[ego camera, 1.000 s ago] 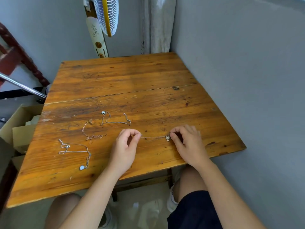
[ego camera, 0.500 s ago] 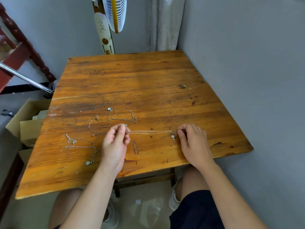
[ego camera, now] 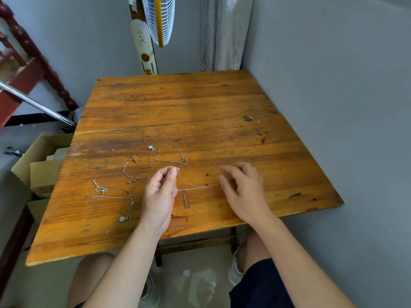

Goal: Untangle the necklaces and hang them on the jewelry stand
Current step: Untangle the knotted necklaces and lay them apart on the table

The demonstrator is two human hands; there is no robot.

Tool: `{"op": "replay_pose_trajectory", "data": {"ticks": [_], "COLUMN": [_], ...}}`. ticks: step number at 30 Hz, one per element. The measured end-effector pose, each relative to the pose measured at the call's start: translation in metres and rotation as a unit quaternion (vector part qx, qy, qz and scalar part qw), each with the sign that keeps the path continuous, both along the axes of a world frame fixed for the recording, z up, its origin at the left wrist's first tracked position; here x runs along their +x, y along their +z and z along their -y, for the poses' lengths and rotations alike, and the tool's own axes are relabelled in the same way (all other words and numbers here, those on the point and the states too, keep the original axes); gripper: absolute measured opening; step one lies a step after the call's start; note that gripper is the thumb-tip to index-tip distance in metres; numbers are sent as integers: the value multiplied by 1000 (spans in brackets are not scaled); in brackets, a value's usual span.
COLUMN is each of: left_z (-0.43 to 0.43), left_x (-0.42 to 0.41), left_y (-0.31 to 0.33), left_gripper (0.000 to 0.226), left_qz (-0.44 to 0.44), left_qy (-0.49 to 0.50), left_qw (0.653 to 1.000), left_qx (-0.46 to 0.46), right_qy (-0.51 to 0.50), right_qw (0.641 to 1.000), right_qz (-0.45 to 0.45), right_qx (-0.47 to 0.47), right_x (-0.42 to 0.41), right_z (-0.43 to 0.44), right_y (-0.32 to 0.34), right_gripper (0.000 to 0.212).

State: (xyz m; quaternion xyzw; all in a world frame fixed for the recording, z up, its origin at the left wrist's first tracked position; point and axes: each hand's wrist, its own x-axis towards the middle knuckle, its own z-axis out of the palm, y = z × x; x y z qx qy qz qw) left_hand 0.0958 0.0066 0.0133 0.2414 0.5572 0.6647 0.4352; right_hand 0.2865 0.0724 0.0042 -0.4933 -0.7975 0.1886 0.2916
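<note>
My left hand [ego camera: 159, 196] pinches one end of a thin silver chain [ego camera: 195, 187], which sags toward my right hand [ego camera: 244, 194], its fingers spread loose and gripping nothing. Left of my hands lie a rose-gold necklace [ego camera: 131, 176], a silver necklace [ego camera: 166, 160] beyond it, and a pendant necklace [ego camera: 115, 196] near the table [ego camera: 200, 96] edge; the wall [ego camera: 333, 107] hugs the right edge

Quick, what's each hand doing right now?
Left hand: pinching one end of a thin silver necklace.
Right hand: open, fingers spread, gripping nothing that shows.
</note>
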Motion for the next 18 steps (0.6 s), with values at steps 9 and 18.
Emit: {"op": "replay_pose_trajectory", "data": {"ticks": [9, 18], "left_z": [0, 0], "left_x": [1, 3], "left_y": [0, 4], "left_gripper": [18, 14], "left_qz": [-10, 23], "left_qy": [4, 36], "left_qw": [1000, 999], "left_qx": [-3, -20], "right_qy": [132, -1], "right_qw": [988, 877], "right_qz": [78, -325], "right_qx": [-18, -353], "right_x": [-49, -14], "right_z": [5, -21], "right_y": [-2, 48], "right_gripper": [31, 41]}}
